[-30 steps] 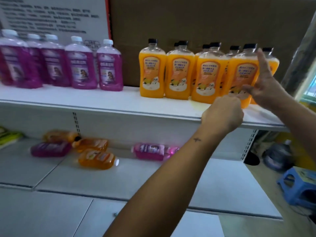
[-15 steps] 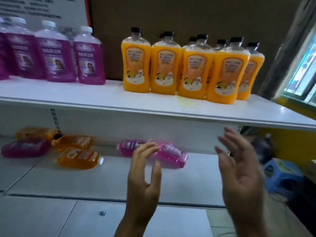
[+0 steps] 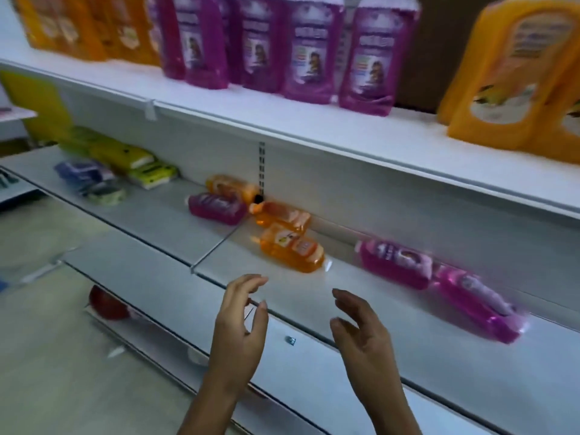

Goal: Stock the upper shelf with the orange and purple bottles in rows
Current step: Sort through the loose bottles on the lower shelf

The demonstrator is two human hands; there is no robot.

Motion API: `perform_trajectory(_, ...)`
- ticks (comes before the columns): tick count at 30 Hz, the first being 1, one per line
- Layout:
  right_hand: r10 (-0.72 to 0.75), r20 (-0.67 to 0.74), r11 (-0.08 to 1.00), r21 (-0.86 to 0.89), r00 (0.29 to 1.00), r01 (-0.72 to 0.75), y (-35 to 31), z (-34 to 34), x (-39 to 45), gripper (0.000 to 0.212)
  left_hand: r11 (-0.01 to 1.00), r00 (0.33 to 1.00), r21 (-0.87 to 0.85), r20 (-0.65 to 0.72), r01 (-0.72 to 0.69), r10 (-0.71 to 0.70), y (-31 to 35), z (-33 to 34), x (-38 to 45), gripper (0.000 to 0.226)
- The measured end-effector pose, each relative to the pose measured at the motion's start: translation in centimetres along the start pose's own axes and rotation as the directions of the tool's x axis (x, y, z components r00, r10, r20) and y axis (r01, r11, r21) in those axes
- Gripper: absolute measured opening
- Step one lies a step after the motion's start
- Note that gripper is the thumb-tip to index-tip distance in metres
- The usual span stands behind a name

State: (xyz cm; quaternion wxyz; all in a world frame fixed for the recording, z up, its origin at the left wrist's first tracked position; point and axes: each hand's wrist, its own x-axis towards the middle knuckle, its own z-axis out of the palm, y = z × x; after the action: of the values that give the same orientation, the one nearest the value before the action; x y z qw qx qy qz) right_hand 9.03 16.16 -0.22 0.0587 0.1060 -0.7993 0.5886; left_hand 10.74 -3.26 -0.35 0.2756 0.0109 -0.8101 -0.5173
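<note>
Purple bottles (image 3: 314, 48) stand upright in a row on the white upper shelf (image 3: 282, 120), with orange bottles (image 3: 514, 76) to their right and more orange ones (image 3: 88, 26) at the far left. On the middle shelf (image 3: 329, 293) lie several loose bottles: an orange bottle (image 3: 292, 251) nearest my hands, two more orange ones behind it, a purple bottle (image 3: 216, 207) to the left and two purple bottles (image 3: 395, 266) to the right. My left hand (image 3: 240, 324) and my right hand (image 3: 361, 334) hover empty before the middle shelf, fingers loosely spread.
Yellow-green and blue packets (image 3: 125, 164) lie at the left of the middle shelf. A red object (image 3: 106, 304) sits on a lower shelf. A small metal clip (image 3: 290, 340) lies on the shelf below my hands. Brown cardboard backs the upper shelf.
The view has swung left and down. Both hands have dropped from the orange bottles on the upper shelf to the middle shelf and hold nothing.
</note>
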Motion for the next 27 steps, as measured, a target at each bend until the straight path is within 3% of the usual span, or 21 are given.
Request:
perform_trajectory(3,0.059,0.044,0.992,-0.117,0.997,-0.053,1.6,2.9,3.6,0.054,0.999,0.998,0.04,0.055,0.032,-0.034,-2.4,-1.1,2.4,0.04)
perform_trajectory(6,0.048,0.019,0.945,-0.325,0.999,-0.039,3.6,5.0,7.4,0.071,0.996,0.98,0.085,0.196,0.009,-0.025,-4.7,-0.8,6.0,0.05)
perform_trajectory(11,0.131,0.048,0.807,-0.585,0.99,-0.079,6.3,6.7,14.4,0.082,0.918,0.86,0.31,0.507,-0.247,0.061,-8.6,2.9,14.5,0.075)
perform_trajectory(16,0.112,0.004,0.797,-0.598,0.994,-0.088,8.3,7.3,16.9,0.077,0.845,0.714,0.327,0.695,-0.422,0.087,-12.7,7.2,19.5,0.082)
perform_trajectory(20,0.119,-0.037,0.83,-0.545,0.992,-0.12,8.4,7.4,16.1,0.08,0.848,0.751,0.272,0.629,-0.454,0.201,-14.0,7.8,19.3,0.082)
perform_trajectory(23,0.104,-0.032,0.821,-0.562,0.994,-0.104,7.7,6.9,15.3,0.079,0.864,0.755,0.259,0.628,-0.432,0.189,-13.7,7.7,19.1,0.075)
perform_trajectory(25,0.129,0.0,0.791,-0.603,0.992,-0.103,7.3,5.9,14.2,0.078,0.883,0.709,0.235,0.69,-0.407,0.143,-12.9,7.8,19.3,0.069)
perform_trajectory(27,0.115,-0.023,0.749,-0.655,0.993,-0.102,6.7,4.6,12.5,0.076,0.886,0.613,0.172,0.776,-0.43,0.147,-11.6,8.1,19.3,0.066)
